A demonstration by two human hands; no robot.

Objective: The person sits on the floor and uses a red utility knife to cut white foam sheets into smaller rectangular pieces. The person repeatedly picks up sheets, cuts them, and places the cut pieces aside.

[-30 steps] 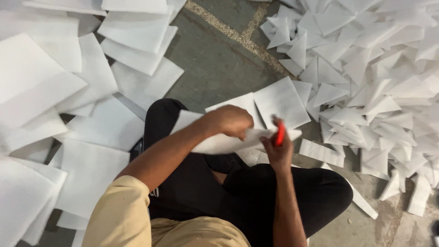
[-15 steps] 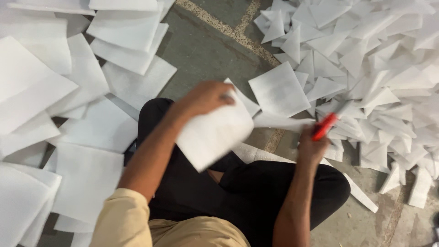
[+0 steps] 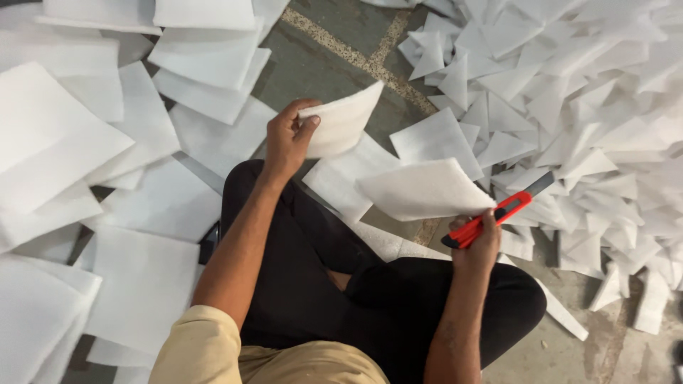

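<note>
Head view, items: my left hand [image 3: 286, 139] pinches one white foam sheet [image 3: 343, 119] raised above my crossed legs [image 3: 341, 299]. My right hand [image 3: 478, 238], right of those legs, clenches a red utility knife [image 3: 498, 213] and second sheet [image 3: 423, 188].

No packages, labels, signs or screens visible.
</note>
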